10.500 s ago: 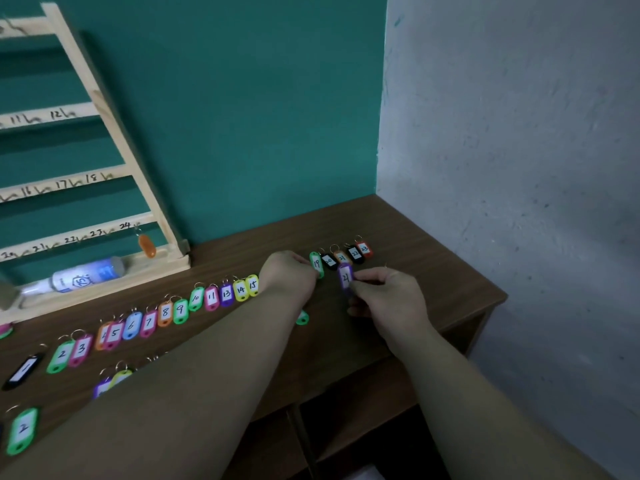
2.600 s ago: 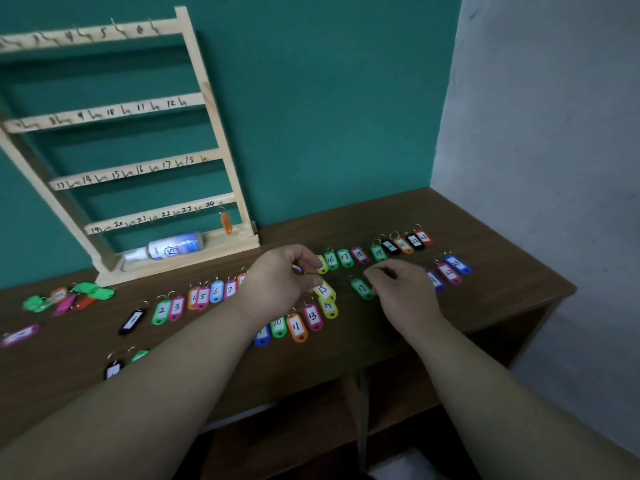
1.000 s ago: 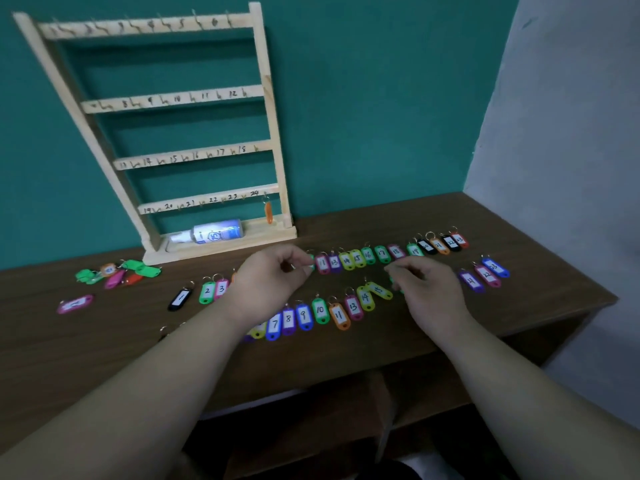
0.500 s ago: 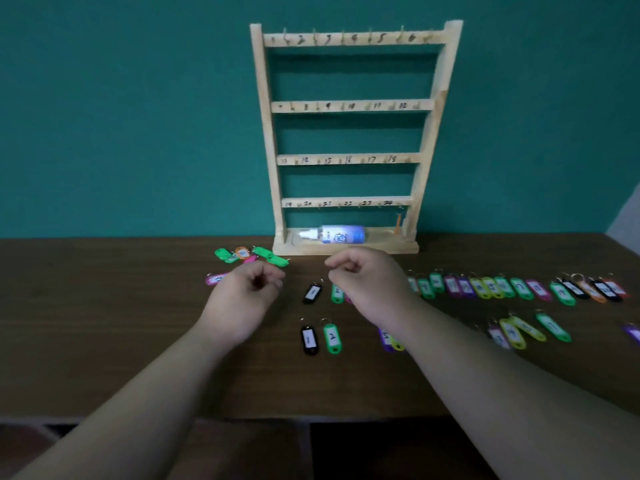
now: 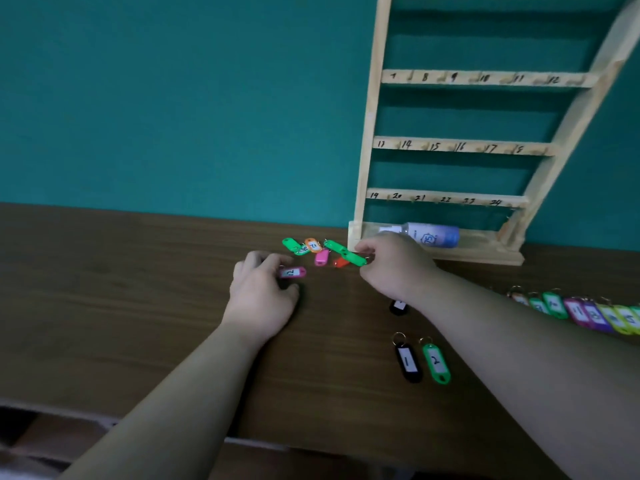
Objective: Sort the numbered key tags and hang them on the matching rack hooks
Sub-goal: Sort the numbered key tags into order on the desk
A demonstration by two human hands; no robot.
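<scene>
Key-tag pile (image 5: 313, 249) mid-frame is newly reached, sorting unfinished: right hand (image 5: 394, 265) pinches a green tag (image 5: 346, 255), left hand (image 5: 261, 296) curls by a pink tag (image 5: 292, 272), grip unclear.

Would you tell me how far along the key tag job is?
Done: tag 1 and tag 2 and a row at right lie sorted. In hand: the right hand pinches a green tag at the unsorted pile; the left hand is at the pink tag. Left: the pile, then hanging, since hooks on the rack look mostly bare.
</scene>
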